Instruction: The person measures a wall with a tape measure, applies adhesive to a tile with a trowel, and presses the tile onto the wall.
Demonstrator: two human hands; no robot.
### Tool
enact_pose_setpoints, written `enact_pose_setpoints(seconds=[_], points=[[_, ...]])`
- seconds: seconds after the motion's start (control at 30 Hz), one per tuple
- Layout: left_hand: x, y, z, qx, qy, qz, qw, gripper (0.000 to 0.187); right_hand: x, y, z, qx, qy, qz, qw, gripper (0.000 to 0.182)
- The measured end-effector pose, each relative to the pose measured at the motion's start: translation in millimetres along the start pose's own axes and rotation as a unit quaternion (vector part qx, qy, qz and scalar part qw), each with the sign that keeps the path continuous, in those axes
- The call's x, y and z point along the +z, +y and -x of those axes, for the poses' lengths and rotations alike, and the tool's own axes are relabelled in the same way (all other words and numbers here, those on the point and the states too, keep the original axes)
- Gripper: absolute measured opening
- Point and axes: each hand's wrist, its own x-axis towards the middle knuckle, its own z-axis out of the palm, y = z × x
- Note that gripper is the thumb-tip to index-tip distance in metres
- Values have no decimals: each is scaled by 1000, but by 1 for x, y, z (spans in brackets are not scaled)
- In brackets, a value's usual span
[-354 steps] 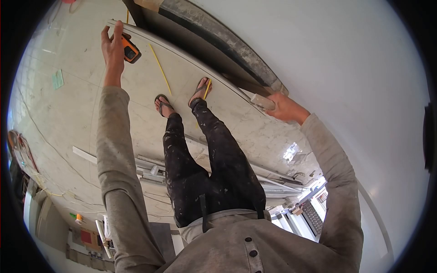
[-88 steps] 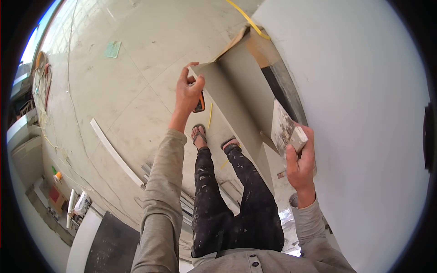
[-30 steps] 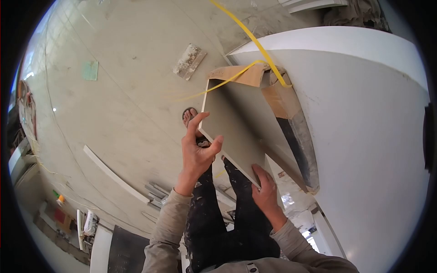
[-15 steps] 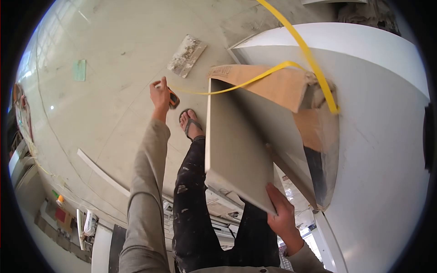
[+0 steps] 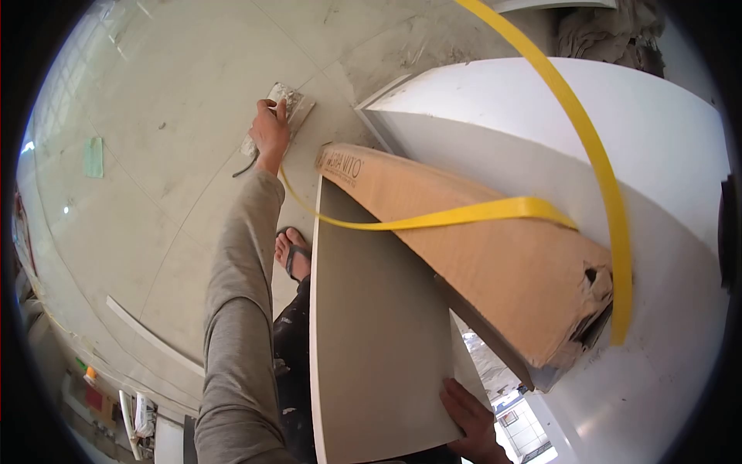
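Note:
My left hand [image 5: 270, 138] is closed on a tape measure, its body mostly hidden; a dark strap [image 5: 247, 165] hangs from it. The hand is over a plaster-crusted flat piece [image 5: 299, 122] on the floor. Yellow tape [image 5: 371, 225] curves from beside this hand across a flat grey board [image 5: 379, 332] and a brown cardboard box [image 5: 495, 263], with another stretch arching at the right. My right hand [image 5: 470, 421] grips the board's lower right edge, its fingers on the board's face. The board stands tilted beside the box.
A large white curved panel [image 5: 657, 155] lies behind the box. My sandalled foot [image 5: 294, 255] is left of the board. A thin pale strip [image 5: 154, 337] and a green paper [image 5: 93, 157] lie on the tiled floor. Crumpled brown material [image 5: 607, 39] is at the top right.
My left hand has moved up to the crusted piece, and the tape measure's orange-and-black body is now hidden. The board and box appear larger, and more of the box's printed side shows.

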Motion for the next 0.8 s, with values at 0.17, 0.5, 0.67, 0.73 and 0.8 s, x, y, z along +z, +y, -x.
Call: enact_pose_setpoints(seconds=[0.17, 0.5, 0.67, 0.73, 0.8], points=[[2, 13, -11, -41, -50, -56, 996, 33, 1, 5, 8, 45, -26, -25, 998, 91], [-60, 27, 45, 163, -46, 47, 984, 39, -3, 1, 3, -2, -45, 7, 999, 63], [-208, 109, 196, 176, -246, 496, 814, 46, 11, 6, 10, -27, 1, 24, 999, 68], [-242, 127, 254, 187, -225, 554, 779, 70, 13, 4, 10, -37, 8, 14, 999, 67], [-249, 148, 291, 183, -130, 552, 803, 66, 5, -2, 11, -35, -23, -8, 999, 65]])
